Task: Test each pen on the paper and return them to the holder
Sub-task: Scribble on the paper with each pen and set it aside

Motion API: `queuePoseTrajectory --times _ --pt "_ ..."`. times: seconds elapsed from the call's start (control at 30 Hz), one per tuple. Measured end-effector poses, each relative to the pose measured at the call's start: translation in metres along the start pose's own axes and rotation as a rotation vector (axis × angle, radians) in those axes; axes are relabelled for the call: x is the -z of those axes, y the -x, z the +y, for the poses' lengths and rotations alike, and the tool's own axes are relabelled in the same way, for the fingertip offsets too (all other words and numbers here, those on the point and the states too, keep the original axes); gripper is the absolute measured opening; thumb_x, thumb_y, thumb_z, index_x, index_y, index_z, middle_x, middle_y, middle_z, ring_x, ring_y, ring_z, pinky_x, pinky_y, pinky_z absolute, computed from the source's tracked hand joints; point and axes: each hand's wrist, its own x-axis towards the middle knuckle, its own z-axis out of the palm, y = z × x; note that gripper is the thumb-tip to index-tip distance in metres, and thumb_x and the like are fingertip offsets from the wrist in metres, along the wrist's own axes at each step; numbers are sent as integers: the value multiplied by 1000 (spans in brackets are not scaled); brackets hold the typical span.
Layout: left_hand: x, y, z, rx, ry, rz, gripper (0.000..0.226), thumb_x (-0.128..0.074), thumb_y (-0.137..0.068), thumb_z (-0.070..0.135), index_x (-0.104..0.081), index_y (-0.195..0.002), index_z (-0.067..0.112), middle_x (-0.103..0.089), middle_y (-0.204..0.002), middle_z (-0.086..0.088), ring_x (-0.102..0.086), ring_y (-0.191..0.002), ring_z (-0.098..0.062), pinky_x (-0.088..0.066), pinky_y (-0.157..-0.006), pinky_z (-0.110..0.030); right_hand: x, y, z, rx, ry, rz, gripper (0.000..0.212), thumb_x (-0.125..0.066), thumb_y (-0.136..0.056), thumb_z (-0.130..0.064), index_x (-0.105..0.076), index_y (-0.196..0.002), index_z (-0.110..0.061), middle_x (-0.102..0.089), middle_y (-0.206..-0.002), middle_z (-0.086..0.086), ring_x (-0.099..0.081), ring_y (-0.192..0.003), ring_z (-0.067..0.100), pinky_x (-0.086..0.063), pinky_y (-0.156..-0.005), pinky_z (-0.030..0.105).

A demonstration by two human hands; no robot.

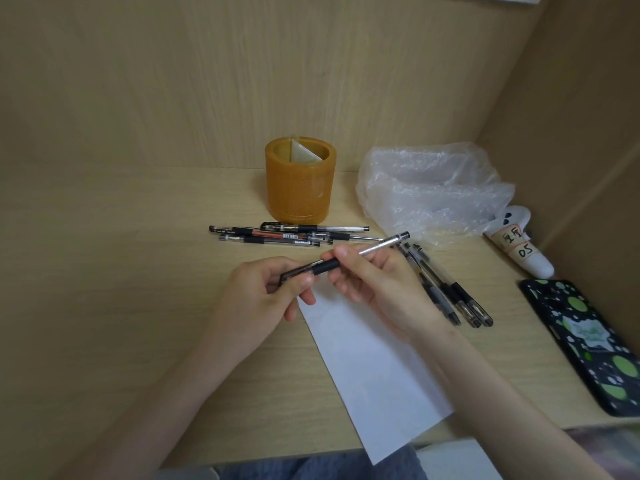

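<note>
Pale wood panels close in a corner nook, and the bench [138,271] under it has the same light grain. Above the near middle of the bench both hands hold one pen [379,244] clear of the surface. Its long axis runs from lower left to upper right. The black end plug points up and right toward the crumpled plastic wrap [433,192], and the dark end with the black rubber sleeve points toward the left grip [263,289]. The left grip is curled round that dark end, thumb on top and fingers beneath. The right grip [374,282] pinches the barrel just past the sleeve between thumb and forefinger, its other fingers loosely bent below.

Under the hands lies the white paper [374,368], a long sheet set on a slant with its near corner hanging over the bench edge. The amber holder [300,180] stands upright near the back wall. Whether it holds any pens cannot be told from this angle. Just in front of it lies a loose bundle of pens [287,233], lying roughly left to right. A second cluster of pens [450,292] lies right of the right grip, angled from upper left to lower right, partly hidden by that hand. Farther right are a white tube [519,247] with handwritten labels and a black phone [585,344] with green spots.
</note>
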Motion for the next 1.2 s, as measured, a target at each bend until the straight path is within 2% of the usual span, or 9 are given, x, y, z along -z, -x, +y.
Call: queuePoseTrajectory --times 0.23,0.37,0.47,0.57,0.63,0.77,0.9,1.07,1.2 --pt "-3 -7 -1 -5 -37 -44 10 -57 -89 21 -66 -86 22 -69 -70 6 -54 -49 -6 -41 -49 -19 -4 4 -1 -13 -30 84 30 -54 -88 -23 -64 -94 4 -57 -62 5 -46 -52 14 -38 -53 21" --pt "-11 -19 5 15 27 -105 26 -61 -86 28 -57 -111 30 -71 -89 10 -67 -67 -7 -44 -49 -18 5 -6 -10 -33 34 170 21 -52 -94 -22 -60 -96 -3 -62 -79 7 -59 -75 19 -48 -77 29" --pt "-12 -26 0 20 -85 -67 36 -63 -84 33 -51 -117 38 -67 -99 17 -65 -77 0 -50 -67 -16 26 -23 -38 33 137 249 21 -44 -100 -18 -58 -87 -10 -69 -83 2 -66 -86 21 -52 -88 38" --pt "-3 -33 -12 -9 -304 1 22 -60 -87 25 -63 -108 33 -63 -103 19 -59 -86 7 -45 -76 -12 54 -50 -74 66 611 303 19 -37 -102 -15 -52 -90 -13 -59 -80 3 -56 -71 16 -47 -68 29" --pt "1 -34 -19 -15 -354 6 22 -59 -88 21 -66 -105 33 -63 -103 19 -56 -89 8 -40 -71 -6 77 -74 -90 38 996 369 20 -36 -102 -16 -55 -95 -15 -56 -88 5 -51 -80 20 -40 -65 23" --pt "3 -35 -28 -21 -362 -7 22 -59 -88 18 -66 -105 30 -67 -102 16 -59 -92 4 -39 -70 -5 109 -102 -94 -202 1373 416 33 -36 -99 -11 -62 -119 -16 -54 -131 16 -39 -127 37 -32 -101 35" --pt "8 -38 -35 -39 -405 12 23 -59 -88 15 -67 -104 30 -66 -102 15 -58 -90 5 -38 -69 -3 128 -110 -77 -300 1412 363 46 -33 -95 -2 -55 -132 -19 -39 -148 15 -26 -138 37 -16 -114 38" --pt "18 -44 -38 -105 -462 67 27 -57 -86 4 -67 -102 24 -62 -105 9 -55 -87 6 -37 -77 -6 125 -94 -66 -1 1253 510 47 -32 -90 5 -66 -115 -16 -47 -140 12 -25 -135 30 -19 -113 39" --pt "25 -53 -41 -176 -642 121 30 -55 -86 1 -65 -110 15 -61 -114 0 -52 -109 -17 -34 -91 -20 95 -74 -60 167 1069 490 43 -37 -85 -1 -67 -94 -31 -57 -126 8 -48 -99 19 -40 -81 25"
